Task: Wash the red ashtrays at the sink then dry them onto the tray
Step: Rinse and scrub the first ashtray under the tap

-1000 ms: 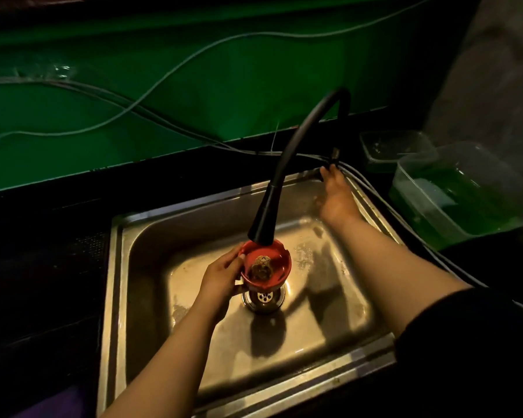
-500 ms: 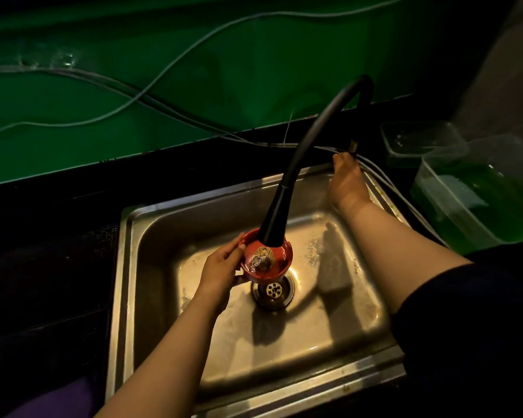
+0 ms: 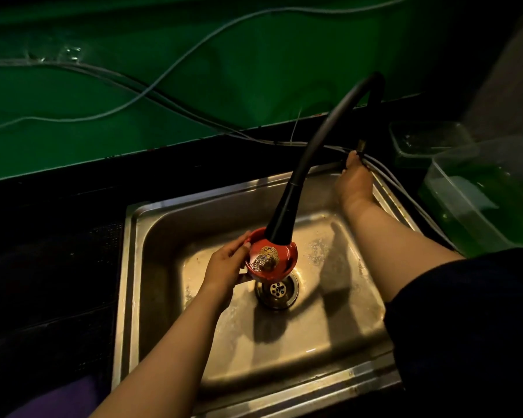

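A red ashtray (image 3: 284, 256) with a shiny patterned centre is held over the drain (image 3: 277, 289) of the steel sink (image 3: 284, 351). My left hand (image 3: 227, 263) grips its left rim, tilting it slightly toward me. The black flexible tap spout (image 3: 287, 212) points down into the ashtray and hides its far rim. My right hand (image 3: 355, 179) reaches to the sink's back right corner, fingers at the tap handle (image 3: 360, 146); its grip is hidden by the back of the hand.
A clear plastic tub of green liquid (image 3: 483, 194) stands right of the sink, with a smaller clear container (image 3: 426, 140) behind it. Grey cables (image 3: 151, 89) run along the green wall and past the sink's right rim. Dark counter (image 3: 52, 242) lies to the left.
The view has shifted, so the sink sits further right in frame. The ashtray stays under the spout in my left hand, tilted a little more. My right hand remains at the tap.
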Demonstrator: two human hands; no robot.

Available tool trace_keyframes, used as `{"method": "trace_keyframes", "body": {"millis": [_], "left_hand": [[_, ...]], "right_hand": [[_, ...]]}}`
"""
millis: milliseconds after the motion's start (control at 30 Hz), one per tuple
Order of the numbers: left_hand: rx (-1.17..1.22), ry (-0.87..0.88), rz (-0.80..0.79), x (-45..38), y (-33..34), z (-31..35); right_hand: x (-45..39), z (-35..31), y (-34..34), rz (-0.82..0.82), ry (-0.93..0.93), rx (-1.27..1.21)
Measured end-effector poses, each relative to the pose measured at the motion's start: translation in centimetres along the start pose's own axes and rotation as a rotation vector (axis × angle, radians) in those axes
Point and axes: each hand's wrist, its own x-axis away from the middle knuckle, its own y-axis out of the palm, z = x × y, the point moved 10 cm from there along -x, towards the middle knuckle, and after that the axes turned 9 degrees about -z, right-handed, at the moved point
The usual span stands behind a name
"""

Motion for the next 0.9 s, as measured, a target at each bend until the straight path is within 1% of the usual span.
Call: {"method": "trace_keyframes", "body": {"millis": [33, 100, 133, 167, 200, 233, 267, 367, 467, 533, 600, 633, 667, 700, 733, 800, 833, 867, 900], "left_hand": [[-0.001, -0.001, -0.001, 0.0, 0.0, 0.0], [-0.004, 0.001, -0.002, -0.1, -0.1, 0.0], [-0.006, 0.001, -0.002, -0.1, -0.1, 0.0], [-0.005, 0.0, 0.001, -0.1, -0.2, 0.0], [-0.002, -0.002, 0.003, -0.1, -0.3, -0.1], [0.002, -0.004, 0.006, -0.1, -0.3, -0.2], [0.006, -0.005, 0.008, -0.1, -0.4, -0.2], [0.009, 0.005, 0.005, 0.1, -0.4, -0.1], [0.018, 0.012, -0.009, 0.4, -0.1, 0.0], [0.007, 0.012, -0.015, 0.5, 0.0, 0.0], [-0.004, 0.01, -0.023, 0.6, 0.1, -0.1], [-0.006, 0.01, -0.025, 0.7, 0.1, -0.3], [-0.006, 0.009, -0.024, 0.7, 0.0, -0.4], [-0.006, 0.006, -0.02, 0.7, -0.1, -0.7], [-0.007, 0.003, -0.015, 0.7, -0.3, -0.9], [-0.014, -0.003, -0.012, 0.7, -0.4, -1.2], [-0.018, -0.008, -0.01, 0.8, -0.5, -1.4], [-0.017, -0.013, -0.007, 0.8, -0.5, -1.6], [-0.012, -0.016, -0.003, 0.9, -0.6, -1.7]], "right_hand": [[-0.5, 0.6, -0.4, 0.058, -0.005, -0.131], [-0.9, -0.4, -1.0, 0.158, -0.07, 0.081], [-0.9, -0.5, -0.5, 0.106, -0.065, 0.194], [-1.4, -0.9, -0.3, 0.11, -0.103, 0.253], [-1.8, -1.1, -0.1, 0.086, -0.134, 0.118], [-2.1, -0.8, -0.4, 0.076, -0.118, -0.049], [-2.3, -0.8, -0.2, 0.041, -0.111, -0.068], [-3.3, -1.2, 1.0, -0.126, -0.133, 0.079], [-3.9, -1.3, 1.6, -0.222, -0.179, 0.173], [-3.5, -1.3, 1.5, -0.216, -0.187, 0.154], [-1.6, -1.5, 1.3, -0.095, -0.204, 0.113], [-0.3, -1.7, 1.4, -0.014, -0.237, 0.044], [1.3, -1.5, 2.1, 0.022, -0.265, -0.089], [3.0, -1.0, 3.7, 0.002, -0.268, -0.25], [4.6, -0.4, 5.9, -0.077, -0.242, -0.392], [7.7, 0.6, 11.2, -0.316, -0.139, -0.612], [9.2, 1.0, 13.2, -0.409, -0.066, -0.711], [10.5, 1.5, 14.6, -0.483, 0.012, -0.813], [11.7, 1.9, 15.5, -0.523, 0.074, -0.909]]}}
